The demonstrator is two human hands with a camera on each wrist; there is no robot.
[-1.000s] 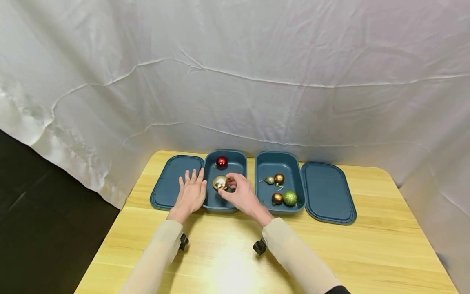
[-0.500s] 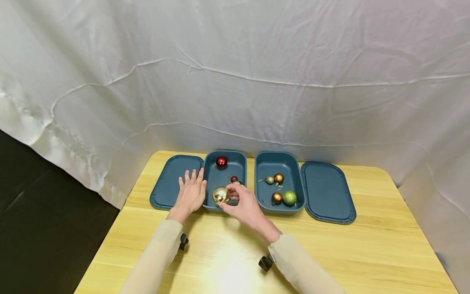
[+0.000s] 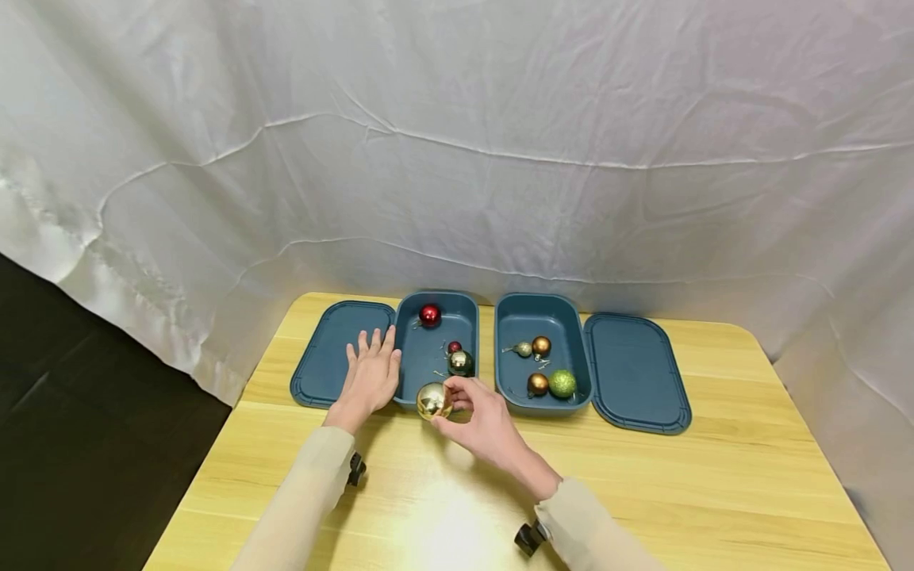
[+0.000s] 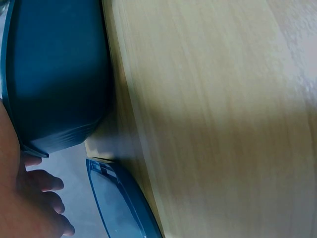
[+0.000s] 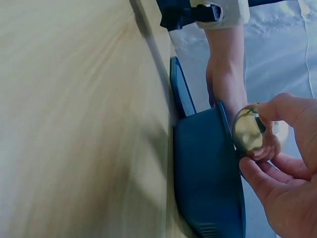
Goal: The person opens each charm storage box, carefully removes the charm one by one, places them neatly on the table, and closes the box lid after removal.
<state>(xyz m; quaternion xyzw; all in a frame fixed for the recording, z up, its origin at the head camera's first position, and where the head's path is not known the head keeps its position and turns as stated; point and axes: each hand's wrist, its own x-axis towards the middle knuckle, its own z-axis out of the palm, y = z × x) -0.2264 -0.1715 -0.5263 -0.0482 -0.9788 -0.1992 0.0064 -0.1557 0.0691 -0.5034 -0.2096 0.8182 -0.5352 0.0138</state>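
Two hands: the right hand [image 3: 485, 420] is pinching the gold ball between thumb and fingertips; the left hand [image 3: 371, 377] is spreading its fingers, though any contact beneath them is staying unclear.
Gold ball [image 3: 432, 401]: it is hanging in the right fingertips, over the near rim of the first box.
First box [image 3: 420, 357]: it is lying beyond the right fingers, beside the left ones, holding a dark green ball [image 3: 460, 363], a small red ball [image 3: 454, 346] and, farthest from the right fingers, a larger red ball [image 3: 429, 316].
Second box [image 3: 510, 371]: it is sitting right of the right fingers, holding two copper balls [image 3: 541, 346], a small pale ball [image 3: 524, 350] and a lime ball [image 3: 562, 384].
Lids [image 3: 638, 373]: one is lying partly under the left fingers, another beyond the second box.
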